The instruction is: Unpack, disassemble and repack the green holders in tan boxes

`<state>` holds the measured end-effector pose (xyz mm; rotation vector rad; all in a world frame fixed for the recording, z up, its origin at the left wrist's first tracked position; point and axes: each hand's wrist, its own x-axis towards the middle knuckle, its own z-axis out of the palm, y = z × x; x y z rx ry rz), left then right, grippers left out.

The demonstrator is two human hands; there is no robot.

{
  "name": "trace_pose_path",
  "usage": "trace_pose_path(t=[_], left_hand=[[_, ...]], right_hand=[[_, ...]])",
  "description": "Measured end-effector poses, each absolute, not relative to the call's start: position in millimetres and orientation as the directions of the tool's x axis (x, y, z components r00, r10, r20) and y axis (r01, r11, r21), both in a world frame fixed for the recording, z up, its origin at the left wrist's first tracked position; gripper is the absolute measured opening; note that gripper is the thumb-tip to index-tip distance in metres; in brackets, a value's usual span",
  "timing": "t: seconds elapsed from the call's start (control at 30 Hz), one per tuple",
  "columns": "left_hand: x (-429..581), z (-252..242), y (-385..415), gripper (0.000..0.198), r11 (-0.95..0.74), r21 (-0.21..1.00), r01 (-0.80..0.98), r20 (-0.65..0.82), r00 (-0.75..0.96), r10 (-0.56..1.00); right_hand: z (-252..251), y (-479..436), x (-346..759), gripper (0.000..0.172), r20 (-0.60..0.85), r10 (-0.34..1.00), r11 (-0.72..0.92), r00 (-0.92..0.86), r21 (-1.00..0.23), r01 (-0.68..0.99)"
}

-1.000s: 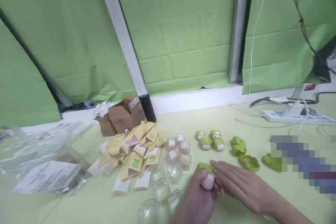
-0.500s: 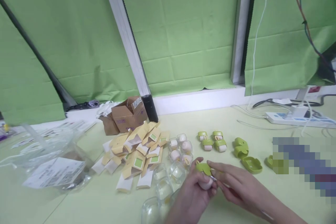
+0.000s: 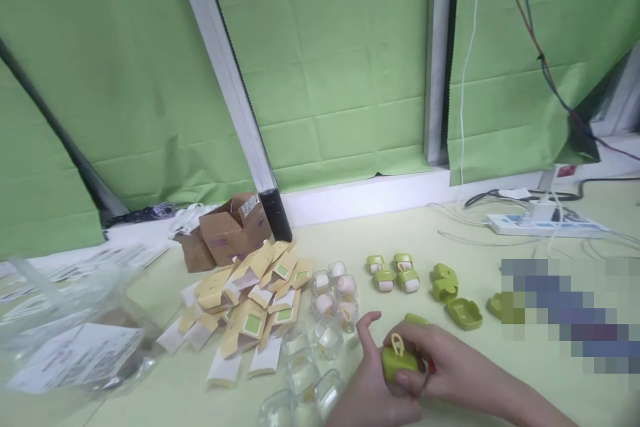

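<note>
Low in the view, my left hand [image 3: 373, 380] cups a small green-capped piece [image 3: 399, 364] with a yellow loop standing up from its top. One digit of that hand is raised away from it. From the other side, my right hand [image 3: 445, 363] is closed round the same piece, its fingers over the cap's edge. Something small and red shows between the right hand's fingers; I cannot make out what it is. Whatever lies under the cap is mostly hidden by the hands. Just behind the right hand is another green part [image 3: 416, 319], partly covered.
Clear plastic cases [image 3: 303, 373], some with pale pieces inside, stand left of my hands. Beyond them lie folded yellow cartons [image 3: 250, 323], a brown box [image 3: 233, 233] and a plastic bag [image 3: 75, 353]. Several green-capped pieces [image 3: 384, 278], green shells [image 3: 464, 312] and a power strip [image 3: 520, 223] are to the right.
The piece has turned in my hands, so its green cap and loop now face up. My right hand has closed over it, and a metal tip seen there earlier is hidden. The view has shifted right.
</note>
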<state>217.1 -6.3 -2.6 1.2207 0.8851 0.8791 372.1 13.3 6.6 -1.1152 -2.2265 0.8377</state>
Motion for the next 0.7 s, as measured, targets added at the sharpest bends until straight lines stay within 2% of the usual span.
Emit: trace_pose_path(t=[0.07, 0.17, 0.23, 0.3, 0.37, 0.43, 0.53, 0.6, 0.7], left_hand=[[214.3, -3.6, -6.2, 0.084, 0.188, 0.980, -0.060, -0.143, 0.439, 0.887], [211.9, -10.4, -2.8, 0.094, 0.279, 0.959, -0.058, -0.202, 0.552, 0.809], [211.7, -15.3, -0.1, 0.101, 0.334, 0.937, -0.106, -0.204, 0.609, 0.766], [212.2, -17.9, 2.3, 0.106, 0.350, 0.916, -0.195, -0.170, 0.602, 0.780], [213.1, -17.8, 4.4, 0.109, 0.333, 0.903, -0.272, -0.130, 0.566, 0.814], [214.3, -15.6, 6.1, 0.098, 0.281, 0.904, -0.323, -0.089, 0.500, 0.862], [216.9, -12.1, 8.7, 0.049, 0.125, 0.955, -0.267, -0.042, 0.295, 0.955], [218.8, -12.4, 10.7, 0.030, 0.021, 0.987, -0.158, 0.001, 0.138, 0.990], [220.3, -18.0, 14.0, 0.031, 0.030, 0.996, -0.088, -0.026, 0.054, 0.998]], right_hand=[[0.6, 14.2, 369.3, 0.014, 0.139, 0.861, 0.396, -0.490, -0.788, 0.472], [-7.7, 18.1, 366.7, 0.008, 0.046, 0.864, 0.214, -0.501, -0.936, 0.281], [-9.1, 21.4, 366.3, 0.019, 0.010, 0.847, 0.103, -0.532, -0.984, 0.146], [-7.1, 25.0, 367.5, 0.029, 0.037, 0.860, 0.087, -0.510, -0.994, 0.073], [-4.3, 28.9, 370.3, 0.034, 0.091, 0.906, 0.123, -0.414, -0.991, 0.051], [-2.6, 32.1, 373.9, 0.036, 0.137, 0.958, 0.158, -0.253, -0.985, 0.066], [-2.9, 33.3, 377.6, 0.039, 0.158, 0.985, 0.167, -0.061, -0.970, 0.174], [-3.0, 31.1, 377.4, 0.040, 0.185, 0.979, 0.200, -0.083, -0.948, 0.248], [-0.9, 26.3, 374.7, 0.033, 0.272, 0.928, 0.339, -0.255, -0.899, 0.278]])
